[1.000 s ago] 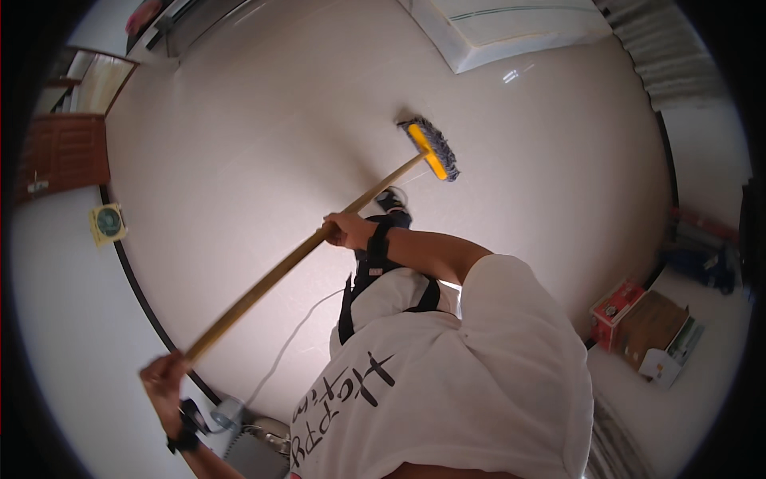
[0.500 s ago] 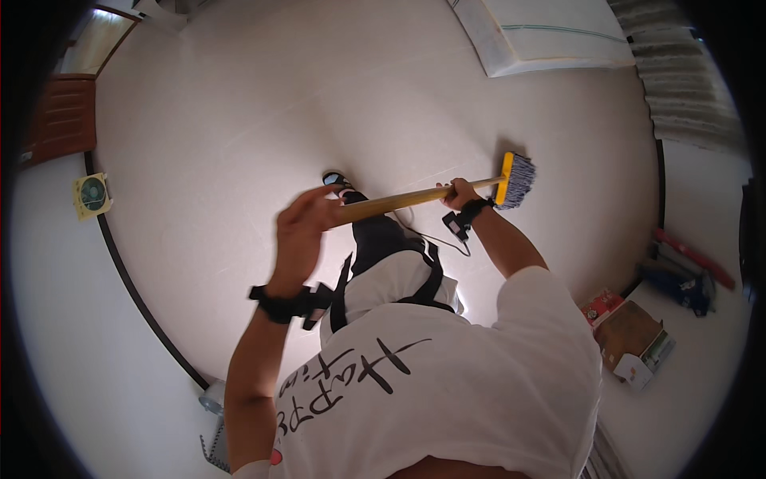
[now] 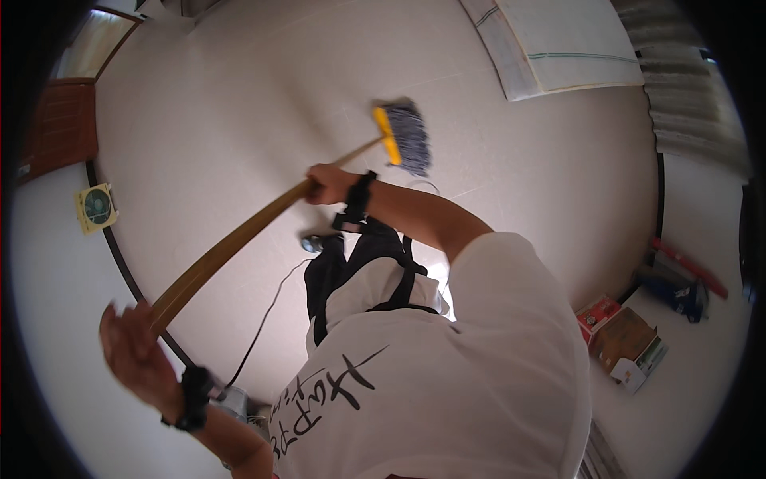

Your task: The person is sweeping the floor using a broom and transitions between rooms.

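Observation:
A mop with a yellow head clamp and grey strands [image 3: 408, 136] reaches away from me, slightly blurred, its strands at the floor ahead. Its long wooden handle [image 3: 239, 239] slants down to the left toward me. My right hand [image 3: 327, 184] is closed around the handle partway along. At the handle's near end, my left hand [image 3: 137, 351] holds it loosely, some fingers raised off the wood. Both wrists wear black straps with small devices.
A pale mattress-like block [image 3: 574, 48] lies at the far right, by grey curtains [image 3: 686, 80]. Opened cardboard boxes [image 3: 626, 335] sit at the right wall. A yellow-framed fan-like item [image 3: 96, 207] is by the left wall. A cable [image 3: 267, 311] trails near my legs.
The mop head has swung left and farther out over the floor. My right hand moved left with the handle, and my left hand went down and left with its end.

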### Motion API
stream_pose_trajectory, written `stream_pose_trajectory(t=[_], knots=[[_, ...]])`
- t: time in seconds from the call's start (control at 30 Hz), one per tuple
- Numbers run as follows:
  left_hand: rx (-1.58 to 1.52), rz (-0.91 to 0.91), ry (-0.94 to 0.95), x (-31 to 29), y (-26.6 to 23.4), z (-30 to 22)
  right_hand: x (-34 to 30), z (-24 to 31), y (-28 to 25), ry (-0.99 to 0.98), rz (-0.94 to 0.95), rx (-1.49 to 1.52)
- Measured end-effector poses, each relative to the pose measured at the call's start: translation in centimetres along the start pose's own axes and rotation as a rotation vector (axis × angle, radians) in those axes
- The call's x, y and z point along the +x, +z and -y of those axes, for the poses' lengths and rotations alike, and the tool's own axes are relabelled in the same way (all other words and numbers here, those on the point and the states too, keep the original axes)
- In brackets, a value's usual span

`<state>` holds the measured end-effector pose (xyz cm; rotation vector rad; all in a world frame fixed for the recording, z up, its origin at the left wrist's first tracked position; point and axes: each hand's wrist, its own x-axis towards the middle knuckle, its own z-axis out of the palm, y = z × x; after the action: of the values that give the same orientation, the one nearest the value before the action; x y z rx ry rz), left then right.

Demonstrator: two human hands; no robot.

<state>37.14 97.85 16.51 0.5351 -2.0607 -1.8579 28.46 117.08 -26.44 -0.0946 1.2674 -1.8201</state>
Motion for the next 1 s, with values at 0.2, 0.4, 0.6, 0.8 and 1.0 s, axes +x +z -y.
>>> stream_pose_trajectory(t=[0.2, 0.4, 0.6, 0.8, 1.0], knots=[[0.252, 0.275, 0.487, 2.0, -4.5, -2.1, 10.2, 13.2, 11.5, 0.333, -0.147, 0.950], [0.255, 0.164, 0.619, 7.2, -15.9, -4.8, 17.4, 19.4, 20.8, 0.095, -0.009, 1.043], [-0.187, 0.274, 0.635, 10.5, -28.4, -3.8, 15.5, 21.4, 24.4, 0.089, 0.060, 0.894], [-0.273, 0.204, 0.344, 20.8, -26.0, 5.2, 17.6, 19.4, 15.9, 0.135, -0.386, 0.798], [-0.324, 0.318, 0.005, 28.1, -13.3, 12.3, 20.3, 13.9, 1.2, 0.071, -0.697, 0.885]])
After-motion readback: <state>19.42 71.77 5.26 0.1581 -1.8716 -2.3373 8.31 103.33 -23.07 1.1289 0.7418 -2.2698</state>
